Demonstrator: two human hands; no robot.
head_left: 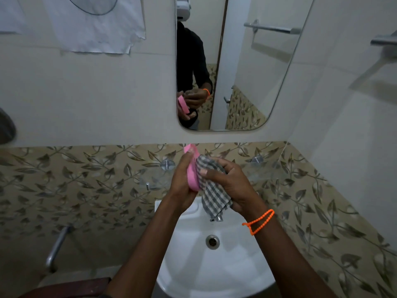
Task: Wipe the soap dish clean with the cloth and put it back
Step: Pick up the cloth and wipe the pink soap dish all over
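A single wide-angle view is taken from head height, directed forward and steeply down over the sink (214, 274), close to the wall. The mirror (247, 67) is included at the top, and straight lines are bent towards the frame edges.

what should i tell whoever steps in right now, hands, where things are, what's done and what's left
Left hand: grips the pink soap dish, held on edge above the sink.
Right hand: holds the checked cloth bunched against the dish's face, thumb pressing it on; the cloth's tail hangs down over the tap.
Done: dish is off its place and in hand, cloth is on it.
Cannot tell how clean the dish is; its wiped face is turned away.
Left: finish the wipe, then put the dish back. The glass shelf on the wall behind the hands looks a likely spot, not certain.
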